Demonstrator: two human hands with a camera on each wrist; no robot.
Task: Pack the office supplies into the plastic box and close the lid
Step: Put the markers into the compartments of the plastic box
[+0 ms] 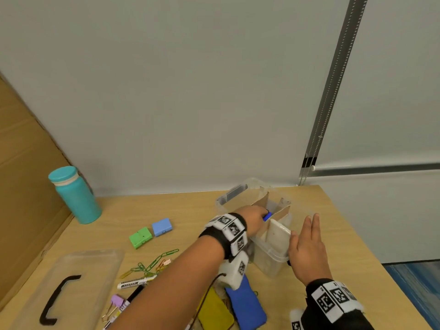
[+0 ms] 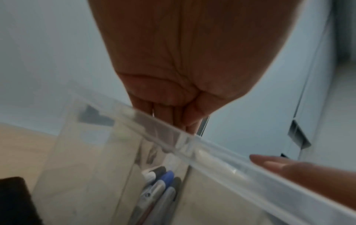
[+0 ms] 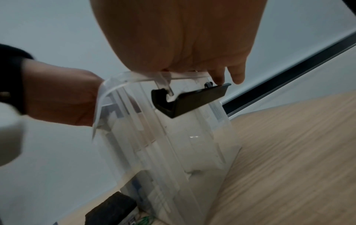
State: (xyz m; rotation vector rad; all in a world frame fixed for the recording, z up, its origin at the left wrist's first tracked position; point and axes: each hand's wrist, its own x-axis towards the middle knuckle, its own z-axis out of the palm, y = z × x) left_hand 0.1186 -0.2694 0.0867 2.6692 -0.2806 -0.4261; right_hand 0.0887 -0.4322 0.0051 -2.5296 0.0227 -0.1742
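Observation:
The clear plastic box (image 1: 269, 260) stands open at mid-table, with cardboard dividers (image 1: 260, 201) inside. My left hand (image 1: 263, 214) reaches over its near-left rim and pinches a blue-capped marker (image 1: 267, 216) above a compartment. In the left wrist view the bunched fingers (image 2: 173, 118) dip behind the rim (image 2: 212, 152), and several pens (image 2: 161, 182) lie inside the box. My right hand (image 1: 309, 225) is flat with straight fingers against the box's right side. From the right wrist its fingers (image 3: 227, 74) lie by the black latch (image 3: 192, 99). The clear lid (image 1: 71, 282) with a black handle lies at front left.
A green case (image 1: 140, 237), a blue case (image 1: 162, 226), paper clips (image 1: 152, 263), markers (image 1: 135, 282), a purple binder clip (image 1: 116, 301), and yellow (image 1: 214, 310) and blue (image 1: 247, 306) pads lie left of the box. A teal bottle (image 1: 73, 194) stands by cardboard (image 1: 23, 186).

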